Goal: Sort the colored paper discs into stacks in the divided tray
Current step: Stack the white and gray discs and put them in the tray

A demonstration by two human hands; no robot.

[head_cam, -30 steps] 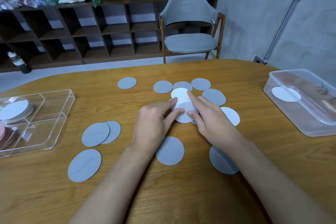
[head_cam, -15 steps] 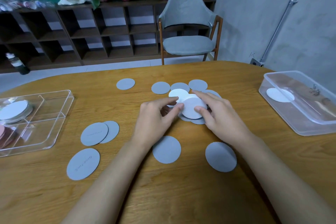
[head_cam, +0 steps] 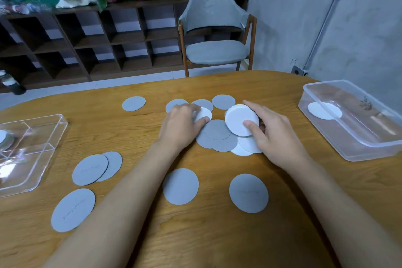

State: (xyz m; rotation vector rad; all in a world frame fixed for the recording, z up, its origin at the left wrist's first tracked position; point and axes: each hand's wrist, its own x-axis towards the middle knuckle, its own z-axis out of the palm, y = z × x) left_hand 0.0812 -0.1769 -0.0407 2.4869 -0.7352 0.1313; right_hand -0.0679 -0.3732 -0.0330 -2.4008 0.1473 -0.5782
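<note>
Two hands over the middle of the wooden surface (head_cam: 217, 235). My right hand (head_cam: 276, 135) grips a small stack of white discs (head_cam: 240, 119), thumb on the top face, fingers (head_cam: 252, 105) curled round the far edge, stack tilted above the pile. My left hand (head_cam: 180, 124) lies flat, fingers closed down on a single white disc (head_cam: 204, 113) beside it. Between and under both: overlapping grey discs (head_cam: 215, 135), two white ones (head_cam: 245, 147) poking out near my right hand. More grey discs lie scattered singly, near and far. Divided tray (head_cam: 41, 137) sits well to the left, blurred, a white stack in its far compartment. Clear tub (head_cam: 356, 148) at right holds one white disc.
</note>
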